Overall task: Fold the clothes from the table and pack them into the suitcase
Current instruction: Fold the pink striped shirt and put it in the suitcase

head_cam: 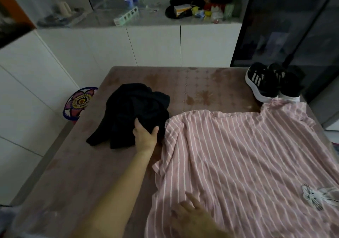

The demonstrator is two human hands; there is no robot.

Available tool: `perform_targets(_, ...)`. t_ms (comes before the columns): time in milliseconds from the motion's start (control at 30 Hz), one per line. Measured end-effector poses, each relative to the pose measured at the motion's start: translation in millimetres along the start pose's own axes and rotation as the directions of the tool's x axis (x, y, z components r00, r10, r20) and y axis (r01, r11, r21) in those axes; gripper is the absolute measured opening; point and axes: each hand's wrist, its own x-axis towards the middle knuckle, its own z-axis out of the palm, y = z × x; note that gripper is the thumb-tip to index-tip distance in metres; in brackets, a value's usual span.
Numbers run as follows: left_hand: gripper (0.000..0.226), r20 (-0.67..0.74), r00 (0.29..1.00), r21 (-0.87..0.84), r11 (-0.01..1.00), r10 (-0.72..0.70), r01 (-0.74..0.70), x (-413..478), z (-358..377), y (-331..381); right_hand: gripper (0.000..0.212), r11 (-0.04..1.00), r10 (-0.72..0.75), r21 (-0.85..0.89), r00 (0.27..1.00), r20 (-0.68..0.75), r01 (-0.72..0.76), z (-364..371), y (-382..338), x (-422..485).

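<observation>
Head view: left hand point(145, 136) is gripping the crumpled black garment point(135, 109) at 10 o'clock on the table point(211, 83), grip bunching its near edge. Right hand point(192, 214) is lying flat, fingers straight, on the pink striped shirt point(247, 155) at 4 o'clock. Both are looking soft and floppy, so I'd be grabbing the shoulders. Shirt's collar is pointing to 12, long axis 12 to 6.

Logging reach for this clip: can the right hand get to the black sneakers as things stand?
Probably yes. The right hand rests flat on the striped shirt, holding nothing, and only that flat shirt lies between it and the black sneakers at the far corner.
</observation>
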Motion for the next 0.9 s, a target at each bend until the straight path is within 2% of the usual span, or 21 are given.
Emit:
perform_targets(33,0.088,0.083,0.996,0.091,0.996,0.019,-0.026,9.9,2.8,-1.3,0.015,1.000,0.015,-0.015,1.000,-0.019,-0.015,4.0,-2.6,5.2)
perform_targets(100,0.091,0.247,0.967,0.246,0.961,0.062,-0.125,31.4,8.3,-1.9,0.015,0.997,0.074,-0.017,0.996,-0.041,-0.075,12.2,-6.0,11.3)
perform_targets(167,0.087,0.348,0.930,0.209,0.957,0.117,-0.199,51.7,11.9,4.1,0.017,0.984,0.163,-0.063,0.984,-0.070,-0.168,30.8,-13.0,13.0)
perform_targets(233,0.079,0.405,0.896,0.142,0.956,0.182,-0.258,68.2,15.9,16.4,0.030,0.952,0.280,-0.098,0.955,-0.095,-0.289,59.0,-20.7,12.7)
perform_targets(333,0.072,0.432,0.861,0.053,0.946,0.268,-0.321,71.4,19.8,28.4,0.032,0.931,0.321,-0.135,0.937,-0.139,-0.339,71.4,-32.9,11.9)
perform_targets(467,0.054,0.311,0.850,-0.045,0.900,0.426,-0.434,13.2,29.9,1.7,0.039,0.966,0.239,-0.033,0.930,-0.278,-0.258,35.8,-31.5,12.9)
perform_targets(500,0.049,0.282,0.869,-0.030,0.910,0.405,-0.414,-1.4,30.6,-4.5,0.035,0.973,0.210,-0.032,0.929,-0.306,-0.230,33.0,-29.6,11.0)
perform_targets(567,0.051,0.251,0.924,0.017,0.953,0.288,-0.301,-19.5,29.7,-8.9,0.030,0.986,0.165,0.005,0.950,-0.264,-0.169,29.9,-22.7,5.3)
perform_targets(633,0.053,0.340,0.932,0.090,0.982,0.124,-0.164,-27.9,25.7,-6.0,0.027,0.989,0.146,0.022,0.964,-0.223,-0.144,29.8,-19.3,1.5)
perform_targets(700,0.032,0.527,0.850,0.220,0.965,0.007,-0.144,-36.0,15.8,-4.4,0.030,0.986,0.163,0.060,0.960,-0.229,-0.153,24.1,-19.6,3.1)
perform_targets(733,0.019,0.607,0.794,0.264,0.950,-0.030,-0.166,-38.1,9.7,-5.9,0.027,0.985,0.170,0.071,0.962,-0.216,-0.158,17.5,-19.4,4.7)
perform_targets(767,0.015,0.636,0.770,0.285,0.942,-0.047,-0.178,-36.8,2.7,-8.2,0.020,0.987,0.158,0.053,0.959,-0.234,-0.149,12.4,-19.0,5.4)
perform_targets(800,0.015,0.628,0.777,0.290,0.939,-0.042,-0.183,-31.0,-7.1,-7.5,0.014,0.991,0.131,0.028,0.963,-0.236,-0.128,7.0,-18.9,6.2)
perform_targets(900,0.021,0.413,0.905,0.342,0.905,0.096,-0.252,11.1,-45.4,0.9,0.017,0.998,0.007,-0.064,0.972,-0.234,-0.022,5.8,-22.2,-3.7)
